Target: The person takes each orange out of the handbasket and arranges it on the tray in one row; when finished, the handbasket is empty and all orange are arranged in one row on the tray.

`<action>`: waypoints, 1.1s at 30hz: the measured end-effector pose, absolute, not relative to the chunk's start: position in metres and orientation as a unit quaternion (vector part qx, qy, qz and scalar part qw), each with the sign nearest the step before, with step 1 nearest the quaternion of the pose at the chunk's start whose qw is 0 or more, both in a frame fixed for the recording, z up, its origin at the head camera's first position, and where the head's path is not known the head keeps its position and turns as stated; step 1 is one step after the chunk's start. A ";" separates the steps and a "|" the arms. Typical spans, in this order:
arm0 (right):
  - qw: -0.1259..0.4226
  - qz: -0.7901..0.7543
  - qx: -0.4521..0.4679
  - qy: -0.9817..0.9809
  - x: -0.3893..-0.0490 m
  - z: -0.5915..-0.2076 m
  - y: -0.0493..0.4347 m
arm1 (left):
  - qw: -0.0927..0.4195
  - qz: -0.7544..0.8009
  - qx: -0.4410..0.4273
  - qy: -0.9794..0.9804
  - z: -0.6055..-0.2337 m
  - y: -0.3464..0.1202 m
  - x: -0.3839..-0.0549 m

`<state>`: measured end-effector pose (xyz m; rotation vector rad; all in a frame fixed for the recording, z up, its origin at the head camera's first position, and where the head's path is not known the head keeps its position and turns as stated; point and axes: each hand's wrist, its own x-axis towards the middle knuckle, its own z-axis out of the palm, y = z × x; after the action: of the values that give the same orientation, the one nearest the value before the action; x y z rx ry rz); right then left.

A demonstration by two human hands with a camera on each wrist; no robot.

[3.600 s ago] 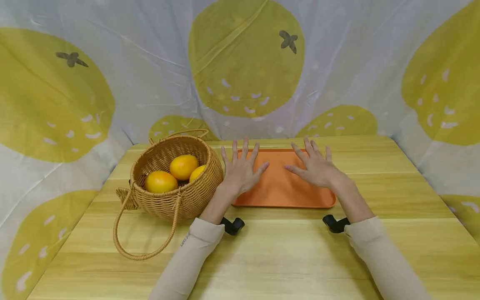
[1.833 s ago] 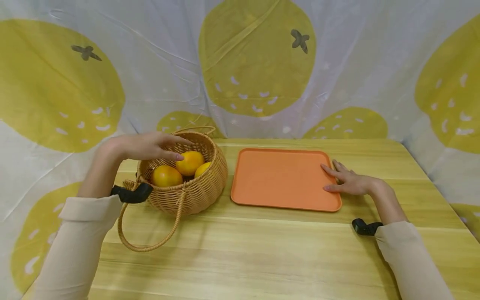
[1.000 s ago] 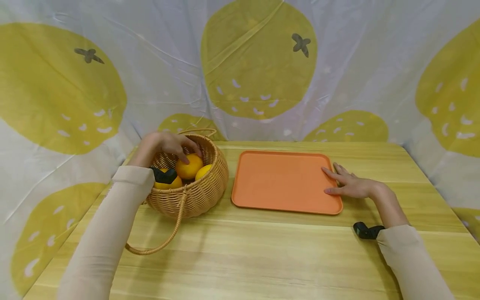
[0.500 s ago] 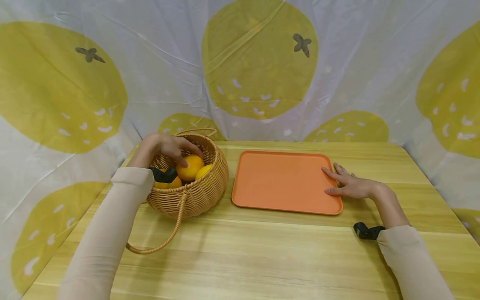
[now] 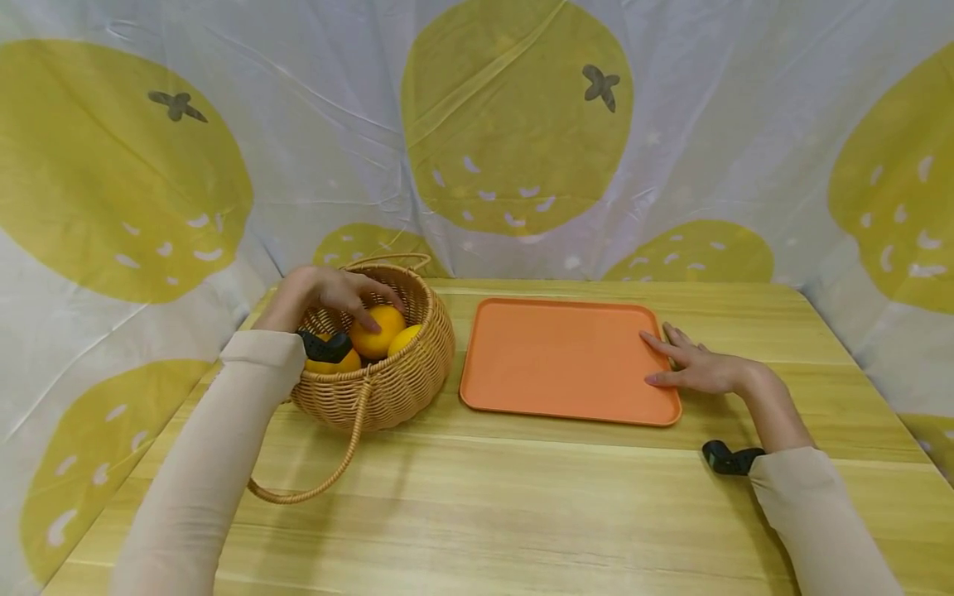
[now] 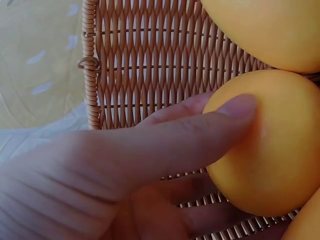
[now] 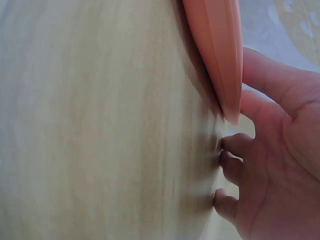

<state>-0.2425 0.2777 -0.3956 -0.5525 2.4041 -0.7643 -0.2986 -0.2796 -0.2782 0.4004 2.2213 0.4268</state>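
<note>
My left hand (image 5: pixel 339 291) reaches over the left rim into a round wicker basket (image 5: pixel 406 389). Its thumb lies on top of a yellow-orange mango (image 5: pixel 389 321), and the fingers curl down its far side. In the left wrist view the thumb presses the skin of this mango (image 6: pixel 280 150), with the other fingertips partly hidden. Two more mangoes are in the basket: one at the right wall (image 5: pixel 403 339) and one under the wrist (image 5: pixel 339 364). My right hand (image 5: pixel 704 370) rests with spread fingers at the right end of an orange tray (image 5: pixel 566 364), thumb and forefinger over its rim.
The tray lies flat on a wooden table (image 5: pixel 522 497), a short gap to the right of the basket. One basket handle (image 5: pixel 335 476) droops toward the table's front; the other (image 5: pixel 387 258) leans back. A lemon-print cloth (image 5: pixel 514 149) hangs behind.
Both hands were spread over the tray at first. The left hand has moved left into the basket and taken hold of a mango; the right has shifted to the tray's right end and stayed there.
</note>
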 end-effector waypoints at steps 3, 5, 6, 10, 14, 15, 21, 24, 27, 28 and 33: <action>0.277 -0.292 -0.206 0.892 -0.244 -0.398 0.280 | 0.414 0.173 0.149 0.881 -0.280 -0.280 -0.299; 0.274 -0.292 -0.205 0.893 -0.245 -0.401 0.282 | 0.395 0.163 0.168 0.888 -0.280 -0.279 -0.299; 0.272 -0.291 -0.203 0.894 -0.246 -0.402 0.283 | 0.381 0.158 0.180 0.893 -0.280 -0.279 -0.299; 0.268 -0.289 -0.203 0.896 -0.249 -0.408 0.288 | 0.343 0.148 0.224 0.900 -0.275 -0.278 -0.298; 0.270 -0.288 -0.204 0.896 -0.250 -0.408 0.287 | 0.326 0.133 0.227 0.908 -0.264 -0.277 -0.292; 0.271 -0.283 -0.202 0.898 -0.249 -0.406 0.285 | 0.322 0.133 0.221 0.911 -0.260 -0.277 -0.290; 0.275 -0.281 -0.202 0.897 -0.245 -0.396 0.279 | 0.324 0.213 0.179 0.904 -0.234 -0.272 -0.271; 0.276 -0.275 -0.201 0.899 -0.244 -0.394 0.277 | 0.271 0.221 0.214 0.912 -0.221 -0.264 -0.260; 0.276 -0.275 -0.202 0.898 -0.244 -0.394 0.277 | 0.197 0.228 0.255 0.919 -0.211 -0.250 -0.251; 0.277 -0.276 -0.201 0.898 -0.245 -0.395 0.278 | 0.172 0.226 0.260 0.923 -0.208 -0.243 -0.248; 0.271 -0.290 -0.202 0.895 -0.247 -0.400 0.285 | 0.098 0.278 0.201 0.934 -0.202 -0.197 -0.244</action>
<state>-0.2472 0.2850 -0.3999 -0.5452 2.4107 -0.7820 -0.2436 -0.1972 -0.2018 0.5944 2.7656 0.8227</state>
